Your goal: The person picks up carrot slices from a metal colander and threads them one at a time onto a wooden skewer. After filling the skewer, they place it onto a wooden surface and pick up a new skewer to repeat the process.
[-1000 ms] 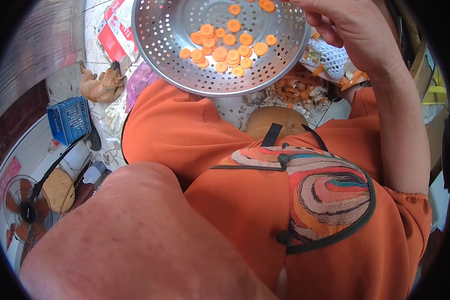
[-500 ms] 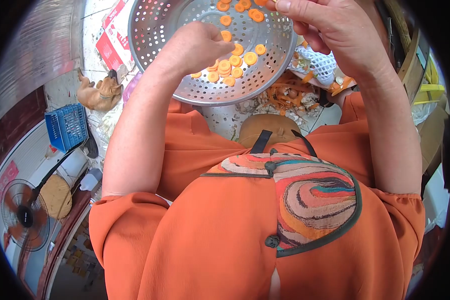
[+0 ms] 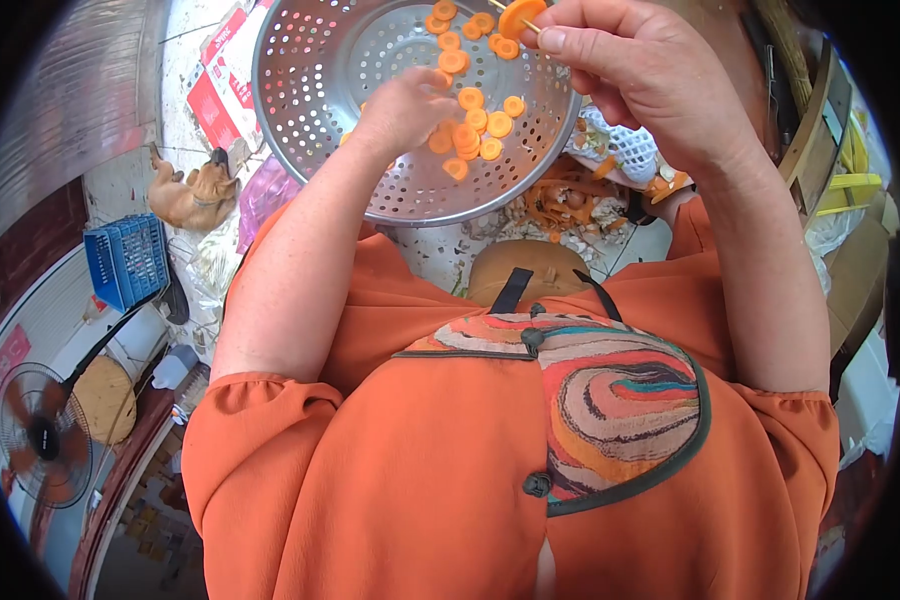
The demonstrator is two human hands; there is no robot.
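Note:
A wide metal colander with round holes holds many orange carrot slices. Inside it, my left hand reaches down among the slices, its fingers curved and apart, the tips touching or just over several of them. Above the colander's right side, my right hand pinches a thin wooden skewer between thumb and fingers. One large carrot slice is threaded on that skewer, close to the top edge of the view; the skewer's far end is partly cut off.
Under the colander's right side lie a heap of carrot peelings and white foam netting. On the left are a small brown dog, a blue plastic basket, a standing fan and a red-and-white carton.
My left hand has loosened from a pinch and shifted slightly left and down in the colander. My right hand has moved slightly left, bringing the skewered carrot slice further into view.

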